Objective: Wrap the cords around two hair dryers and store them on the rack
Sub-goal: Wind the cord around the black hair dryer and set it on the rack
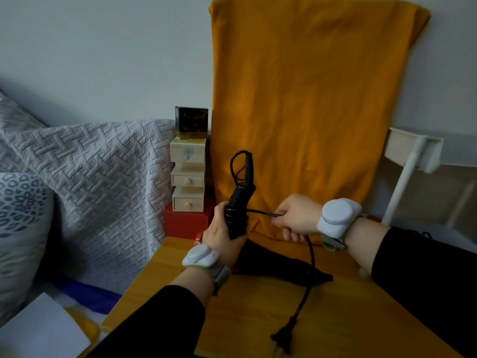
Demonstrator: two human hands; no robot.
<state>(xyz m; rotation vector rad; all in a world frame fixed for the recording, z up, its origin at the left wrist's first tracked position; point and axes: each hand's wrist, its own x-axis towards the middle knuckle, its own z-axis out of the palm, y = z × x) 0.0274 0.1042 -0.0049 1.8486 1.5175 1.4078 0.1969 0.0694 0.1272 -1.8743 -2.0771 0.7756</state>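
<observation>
Plug (284,334) end probably floppy; gripping rigid hair dryer (238,200) handle in left hand (222,233), pinching slick cord (260,212) taut in right hand (296,218)

At centre, above light wooden table (361,319), black plastic hair dryer (240,200) in left hand (222,235); right hand (296,218) just at its 3 o'clock, pinching black rubber cord (311,254). Black two-pin plug (284,337) on the table at 6 o'clock. Behind, at 12, hanging mustard fabric cloth (309,99). At 9 o'clock, cream wooden drawer boxes (188,177) stacked on red rectangular box (187,224). White shelf rack (413,148) at 3 o'clock.
</observation>
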